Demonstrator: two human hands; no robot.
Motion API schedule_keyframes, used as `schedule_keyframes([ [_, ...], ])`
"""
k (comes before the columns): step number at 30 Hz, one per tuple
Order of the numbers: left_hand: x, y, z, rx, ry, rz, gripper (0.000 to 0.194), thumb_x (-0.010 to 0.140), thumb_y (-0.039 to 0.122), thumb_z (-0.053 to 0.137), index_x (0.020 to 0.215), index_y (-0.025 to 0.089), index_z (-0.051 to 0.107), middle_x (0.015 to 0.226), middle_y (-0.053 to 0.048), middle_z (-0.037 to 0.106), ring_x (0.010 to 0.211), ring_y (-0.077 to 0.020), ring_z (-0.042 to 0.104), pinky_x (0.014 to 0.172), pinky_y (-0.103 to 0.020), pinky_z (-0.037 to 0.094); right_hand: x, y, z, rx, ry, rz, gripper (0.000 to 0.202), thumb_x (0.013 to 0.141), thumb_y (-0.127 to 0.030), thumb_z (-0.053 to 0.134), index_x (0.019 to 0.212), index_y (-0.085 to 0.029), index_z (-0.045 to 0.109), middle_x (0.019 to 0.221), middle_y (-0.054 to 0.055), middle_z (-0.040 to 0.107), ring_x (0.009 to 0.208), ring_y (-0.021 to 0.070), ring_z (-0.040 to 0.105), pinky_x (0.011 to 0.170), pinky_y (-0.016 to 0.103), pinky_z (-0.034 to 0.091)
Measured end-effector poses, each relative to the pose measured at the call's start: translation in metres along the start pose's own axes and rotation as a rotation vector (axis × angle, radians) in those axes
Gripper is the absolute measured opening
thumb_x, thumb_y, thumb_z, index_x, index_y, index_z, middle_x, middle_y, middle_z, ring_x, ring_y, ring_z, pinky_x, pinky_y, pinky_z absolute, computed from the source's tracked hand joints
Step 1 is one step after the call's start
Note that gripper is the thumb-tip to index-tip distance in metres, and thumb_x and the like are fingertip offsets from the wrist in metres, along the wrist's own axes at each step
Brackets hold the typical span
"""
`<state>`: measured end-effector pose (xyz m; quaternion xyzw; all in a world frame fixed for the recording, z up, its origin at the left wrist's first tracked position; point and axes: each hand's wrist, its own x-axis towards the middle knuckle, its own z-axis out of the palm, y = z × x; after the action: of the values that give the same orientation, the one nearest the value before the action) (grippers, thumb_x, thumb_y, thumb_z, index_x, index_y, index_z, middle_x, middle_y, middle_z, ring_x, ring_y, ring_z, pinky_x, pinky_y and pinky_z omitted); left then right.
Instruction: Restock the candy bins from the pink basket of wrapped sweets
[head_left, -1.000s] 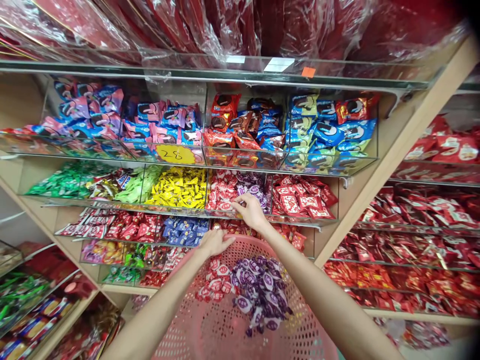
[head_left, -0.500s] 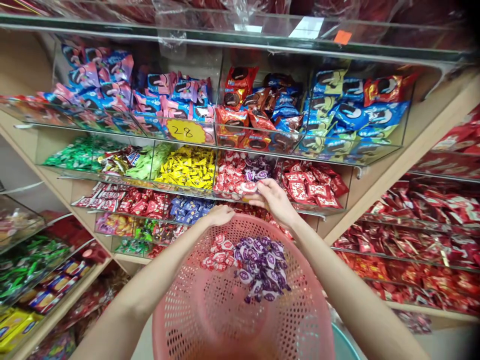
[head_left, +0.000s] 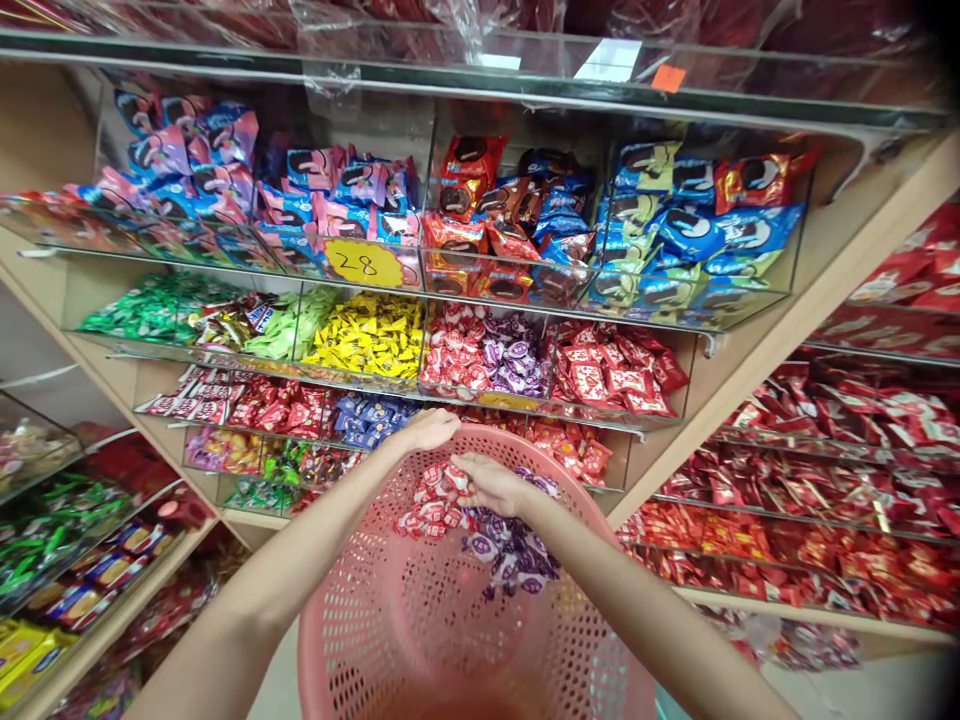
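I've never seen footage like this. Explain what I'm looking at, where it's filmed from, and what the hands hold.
There's no machine here: these are a person's bare hands. Every picture comes from one camera worn on the head, looking forward and down. The left hand grips the far rim of a pink basket. Inside lie red sweets and purple sweets. The right hand reaches in over them; whether it holds any is hidden. Behind stand shelves of wrapped snacks, one with a yellow tag reading 28.
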<state>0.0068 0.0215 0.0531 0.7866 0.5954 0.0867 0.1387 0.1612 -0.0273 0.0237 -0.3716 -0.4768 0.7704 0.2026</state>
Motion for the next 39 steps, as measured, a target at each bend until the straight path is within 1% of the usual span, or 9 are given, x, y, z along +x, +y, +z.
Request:
schedule_keyframes([
  [3, -0.001, 0.0, -0.001, 0.009, 0.006, -0.011, 0.039, 0.08, 0.036, 0.026, 0.07, 0.021, 0.06, 0.076, -0.001, 0.064, 0.068, -0.0154, 0.054, 0.06, -0.023, 0.033, 0.008, 0.005, 0.014, -0.313, -0.008, -0.112, 0.024, 0.069, -0.029, 0.063, 0.088, -0.019, 0.051, 0.073, -0.003, 0.056, 0.06, 0.0078, 0.054, 0.057, 0.022, 0.047],
  [5, -0.001, -0.001, -0.001, 0.015, 0.011, -0.02, 0.039, 0.08, 0.036, 0.026, 0.07, 0.02, 0.06, 0.077, -0.001, 0.064, 0.069, -0.0159, 0.055, 0.06, -0.023, 0.033, 0.015, 0.008, 0.02, -0.669, 0.016, -0.314, 0.03, 0.065, -0.019, 0.065, 0.093, -0.019, 0.055, 0.082, 0.0, 0.056, 0.071, 0.0121, 0.055, 0.067, 0.027, 0.047],
  [8, 0.0, -0.002, 0.0, 0.022, 0.016, -0.033, 0.039, 0.08, 0.036, 0.027, 0.07, 0.02, 0.061, 0.077, -0.002, 0.065, 0.069, -0.016, 0.055, 0.059, -0.023, 0.033, 0.025, 0.01, 0.025, -1.155, 0.028, -0.609, 0.032, 0.068, -0.015, 0.061, 0.099, -0.02, 0.056, 0.095, 0.004, 0.055, 0.088, 0.0171, 0.053, 0.079, 0.031, 0.041],
  [10, 0.001, -0.002, 0.001, 0.025, 0.017, -0.036, 0.039, 0.08, 0.036, 0.026, 0.071, 0.02, 0.061, 0.078, -0.002, 0.065, 0.069, -0.0162, 0.056, 0.059, -0.023, 0.033, 0.03, 0.011, 0.028, -1.326, 0.031, -0.666, 0.035, 0.071, -0.02, 0.059, 0.106, -0.019, 0.052, 0.096, 0.006, 0.055, 0.089, 0.0187, 0.052, 0.077, 0.031, 0.041],
  [24, 0.007, 0.003, 0.003, 0.063, 0.035, -0.038, 0.038, 0.081, 0.035, 0.026, 0.072, 0.021, 0.061, 0.08, -0.003, 0.066, 0.073, -0.018, 0.058, 0.06, -0.024, 0.035, 0.033, 0.017, 0.03, -1.646, 0.092, -0.772, 0.021, 0.077, -0.033, 0.055, 0.093, -0.02, 0.058, 0.096, 0.006, 0.054, 0.094, 0.0208, 0.043, 0.076, 0.032, 0.034],
  [28, 0.006, -0.003, 0.0, 0.067, 0.014, -0.009, 0.039, 0.081, 0.037, 0.027, 0.073, 0.021, 0.061, 0.079, -0.002, 0.065, 0.073, -0.0172, 0.058, 0.062, -0.024, 0.036, 0.005, -0.019, 0.024, -1.5, 0.124, -0.928, 0.018, 0.083, -0.031, 0.047, 0.094, -0.021, 0.058, 0.091, 0.004, 0.058, 0.09, 0.0181, 0.046, 0.077, 0.031, 0.033],
  [32, 0.005, -0.009, -0.001, 0.048, 0.029, 0.016, 0.035, 0.08, 0.04, 0.031, 0.081, 0.022, 0.061, 0.087, -0.003, 0.065, 0.081, -0.0193, 0.058, 0.066, -0.025, 0.037, -0.016, -0.083, 0.009, -1.319, 0.349, -1.05, 0.019, 0.085, -0.024, 0.041, 0.086, -0.02, 0.059, 0.082, 0.003, 0.058, 0.082, 0.0163, 0.048, 0.077, 0.03, 0.034],
  [35, 0.006, -0.009, 0.001, 0.035, 0.03, -0.057, 0.038, 0.082, 0.036, 0.026, 0.075, 0.022, 0.06, 0.083, -0.003, 0.065, 0.078, -0.0188, 0.059, 0.064, -0.025, 0.037, -0.009, -0.125, -0.002, -1.332, 0.48, -1.052, 0.02, 0.082, -0.025, 0.047, 0.098, -0.02, 0.057, 0.093, 0.005, 0.055, 0.088, 0.017, 0.047, 0.079, 0.031, 0.035],
  [39, 0.008, -0.008, 0.001, 0.032, 0.037, -0.037, 0.036, 0.082, 0.035, 0.027, 0.071, 0.022, 0.059, 0.078, -0.002, 0.065, 0.074, -0.0174, 0.058, 0.061, -0.024, 0.035, 0.014, -0.149, -0.01, -1.486, 0.407, -0.961, 0.026, 0.074, -0.023, 0.058, 0.099, -0.018, 0.058, 0.098, 0.007, 0.052, 0.091, 0.0174, 0.048, 0.08, 0.03, 0.036],
])
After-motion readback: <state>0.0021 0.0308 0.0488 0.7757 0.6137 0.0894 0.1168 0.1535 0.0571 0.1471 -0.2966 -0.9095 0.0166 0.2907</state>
